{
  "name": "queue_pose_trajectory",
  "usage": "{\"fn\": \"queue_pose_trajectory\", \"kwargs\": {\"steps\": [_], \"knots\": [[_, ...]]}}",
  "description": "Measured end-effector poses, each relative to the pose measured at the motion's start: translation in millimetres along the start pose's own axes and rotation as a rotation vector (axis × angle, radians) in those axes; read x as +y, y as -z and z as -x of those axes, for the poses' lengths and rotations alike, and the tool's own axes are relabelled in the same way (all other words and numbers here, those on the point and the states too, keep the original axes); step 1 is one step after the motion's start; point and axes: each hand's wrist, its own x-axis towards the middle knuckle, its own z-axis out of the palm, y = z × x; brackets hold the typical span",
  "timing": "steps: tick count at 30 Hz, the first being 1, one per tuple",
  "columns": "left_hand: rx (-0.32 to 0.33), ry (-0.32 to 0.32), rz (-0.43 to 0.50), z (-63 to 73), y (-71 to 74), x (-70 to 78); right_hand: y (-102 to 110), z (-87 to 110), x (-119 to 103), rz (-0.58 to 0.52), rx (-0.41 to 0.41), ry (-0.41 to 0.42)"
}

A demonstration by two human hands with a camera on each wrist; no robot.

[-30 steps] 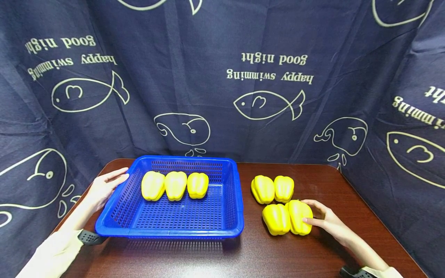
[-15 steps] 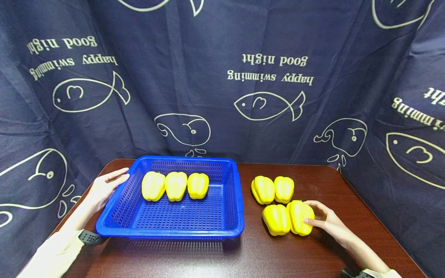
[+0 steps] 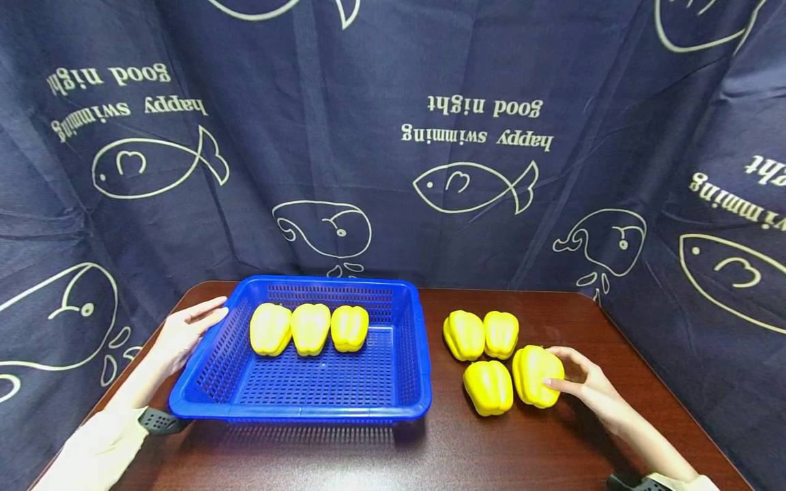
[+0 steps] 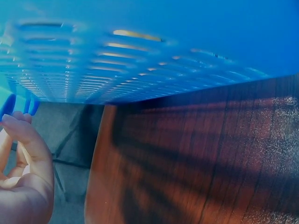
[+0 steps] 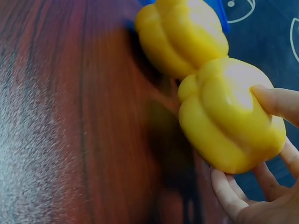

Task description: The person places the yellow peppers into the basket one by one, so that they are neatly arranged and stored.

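Observation:
My right hand (image 3: 592, 389) holds a yellow bell pepper (image 3: 535, 376) between thumb and fingers. In the right wrist view this bell pepper (image 5: 229, 116) shows a shadow on the wood beside it, with another yellow pepper (image 5: 182, 37) just beyond. At the left, my left hand (image 3: 184, 334) pinches the rim of a blue plastic basket (image 3: 301, 411). The left wrist view has that hand (image 4: 28, 172) at the rim, next to the basket's slotted wall (image 4: 93, 60). Inside the basket, three yellow peppers (image 3: 310, 329) stand in a row along the far side.
Right of the basket, a yellow pepper (image 3: 488, 387) lies nearest the held one. Two more yellow peppers (image 3: 464, 335) sit side by side behind it. All rest on a dark brown wooden table (image 3: 491, 453). A navy curtain (image 3: 368, 136) with fish drawings hangs behind.
My right hand has shifted the pepper slightly right and up, opening a gap between it and the neighbouring pepper. The left hand and basket have stayed put.

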Motion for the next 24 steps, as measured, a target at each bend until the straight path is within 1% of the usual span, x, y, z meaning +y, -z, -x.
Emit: {"fn": "queue_pose_trajectory", "kwargs": {"steps": [4, 9, 11, 12, 14, 16, 18, 19, 20, 24], "knots": [[0.003, -0.004, 0.003, -0.6, 0.2, -0.1, 1, -0.5, -11, 0.014, 0.011, 0.016], [-0.002, -0.007, 0.017, -1.3, 0.7, -0.7, 3, -4.4, -17, 0.030, 0.018, 0.073], [-0.003, -0.006, 0.018, -1.5, 1.1, -1.0, 4, -6.1, -20, 0.018, 0.020, 0.087], [-0.003, -0.006, 0.015, -1.6, 1.3, -1.2, 5, -7.0, -20, -0.011, 0.014, 0.108], [0.001, -0.006, 0.009, -1.5, 1.6, -1.6, 5, -7.7, -24, -0.019, 0.011, 0.119], [0.001, -0.006, 0.008, -1.4, 2.0, -1.9, 5, -8.1, -29, -0.019, 0.014, 0.118], [0.000, -0.007, 0.009, -1.3, 2.2, -2.3, 4, -8.3, -35, 0.005, 0.025, 0.120], [-0.001, -0.007, 0.013, -1.1, 2.1, -2.2, 3, -8.2, -39, 0.037, 0.035, 0.099], [-0.001, -0.007, 0.016, -1.1, 2.1, -2.2, 2, -8.3, -42, 0.043, 0.040, 0.095], [0.000, -0.004, 0.027, -1.3, 1.7, -2.0, -4, -9.0, -53, 0.066, 0.058, 0.101]]}}
